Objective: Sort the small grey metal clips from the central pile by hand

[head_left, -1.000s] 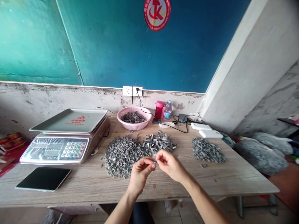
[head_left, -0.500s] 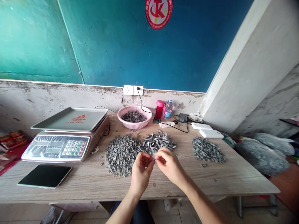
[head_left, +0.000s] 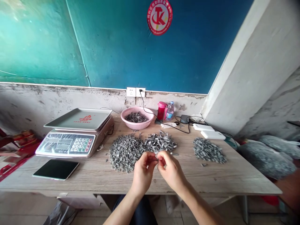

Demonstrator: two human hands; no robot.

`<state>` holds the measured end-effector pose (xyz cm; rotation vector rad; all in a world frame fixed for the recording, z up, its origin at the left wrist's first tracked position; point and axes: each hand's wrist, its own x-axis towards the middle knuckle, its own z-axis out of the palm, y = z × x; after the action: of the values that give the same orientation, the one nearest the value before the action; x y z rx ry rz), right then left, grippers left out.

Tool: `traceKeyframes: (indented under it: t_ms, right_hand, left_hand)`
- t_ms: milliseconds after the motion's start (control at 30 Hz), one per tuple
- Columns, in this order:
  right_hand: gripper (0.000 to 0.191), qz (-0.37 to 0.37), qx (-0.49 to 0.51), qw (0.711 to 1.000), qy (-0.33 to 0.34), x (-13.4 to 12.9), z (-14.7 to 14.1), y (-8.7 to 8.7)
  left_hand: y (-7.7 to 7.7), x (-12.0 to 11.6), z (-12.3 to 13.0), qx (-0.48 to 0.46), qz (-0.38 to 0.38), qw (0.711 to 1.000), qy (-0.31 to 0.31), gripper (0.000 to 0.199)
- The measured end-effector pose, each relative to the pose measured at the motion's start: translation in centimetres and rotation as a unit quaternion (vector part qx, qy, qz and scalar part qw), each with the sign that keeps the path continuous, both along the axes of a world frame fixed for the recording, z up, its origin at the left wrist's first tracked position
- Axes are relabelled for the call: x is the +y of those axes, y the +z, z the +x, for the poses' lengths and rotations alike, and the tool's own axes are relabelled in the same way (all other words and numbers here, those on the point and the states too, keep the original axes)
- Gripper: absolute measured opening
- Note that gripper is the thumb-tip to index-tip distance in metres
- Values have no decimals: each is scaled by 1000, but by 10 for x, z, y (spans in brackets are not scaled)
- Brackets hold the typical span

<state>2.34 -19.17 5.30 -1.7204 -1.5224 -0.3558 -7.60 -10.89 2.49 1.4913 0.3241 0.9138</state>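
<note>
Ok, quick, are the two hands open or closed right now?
Left hand: closed, pinching a small grey strip.
Right hand: closed, pinching at the same strip.

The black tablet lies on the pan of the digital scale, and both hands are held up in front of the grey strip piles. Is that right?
No: the black tablet lies on the wooden table in front of the digital scale, not on its pan, as the head view shows. The rest stands.
</note>
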Motion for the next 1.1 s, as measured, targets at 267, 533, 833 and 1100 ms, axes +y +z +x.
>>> traceKeyframes:
  t_ms: [267, 533, 833, 1100]
  right_hand:
    - [17, -1, 40, 999, -4, -28, -34, 10]
    - [18, -66, 310, 944, 90, -45, -58, 0]
    - [28, -107, 447, 881, 113, -59, -68, -1]
    - [29, -120, 438, 880, 143, -49, -57, 6]
  left_hand:
    - [0, -36, -23, -37, 106, 992, 56, 12]
    - [-10, -50, -53, -138, -150, 979, -1, 16]
    - [-19, -53, -73, -118, -183, 974, -70, 17]
    - [-10, -40, -66, -103, -139, 982, -73, 16]
